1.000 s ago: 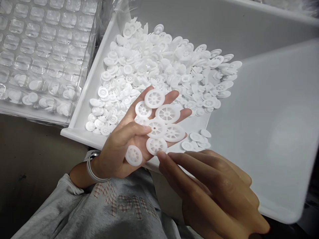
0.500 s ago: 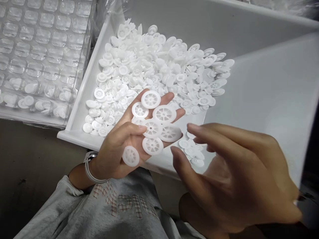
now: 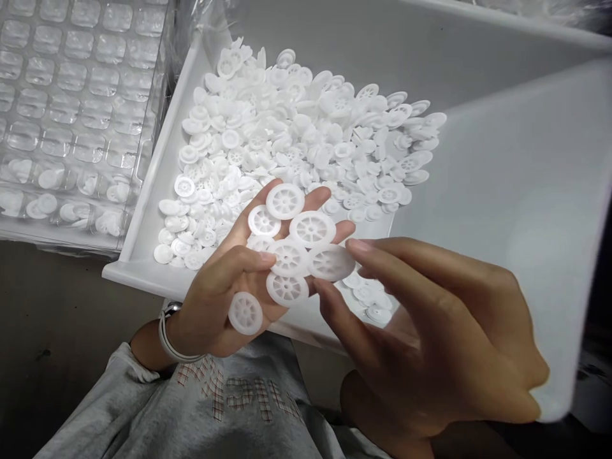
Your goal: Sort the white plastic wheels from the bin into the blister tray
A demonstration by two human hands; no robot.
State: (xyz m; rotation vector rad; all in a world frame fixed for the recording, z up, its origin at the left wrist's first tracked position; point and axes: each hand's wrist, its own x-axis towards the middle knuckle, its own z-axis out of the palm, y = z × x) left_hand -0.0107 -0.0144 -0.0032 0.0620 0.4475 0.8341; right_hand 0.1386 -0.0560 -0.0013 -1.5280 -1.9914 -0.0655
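Note:
My left hand (image 3: 224, 280) lies palm up above the front of a white bin, holding several white plastic spoked wheels (image 3: 287, 257). Its thumb presses on one of them, and a loose wheel (image 3: 245, 313) rests near the heel of the palm. From the right, my right hand (image 3: 430, 325) pinches the rightmost wheel (image 3: 332, 262) at its edge between thumb and index finger. That wheel still overlaps its neighbours over the left fingers. A big heap of similar white wheels (image 3: 306, 127) fills the bin's left part.
The bin (image 3: 507, 191) has raised walls. A smaller pile of wheels (image 3: 370, 296) lies near its front, partly behind my right hand. To the left sits a clear plastic tray (image 3: 71, 115) with many pockets; its nearest rows hold white parts (image 3: 48, 204).
My right hand has come left, and its thumb and index finger have closed on the rightmost wheel. That wheel has shifted slightly right against the others in my left hand.

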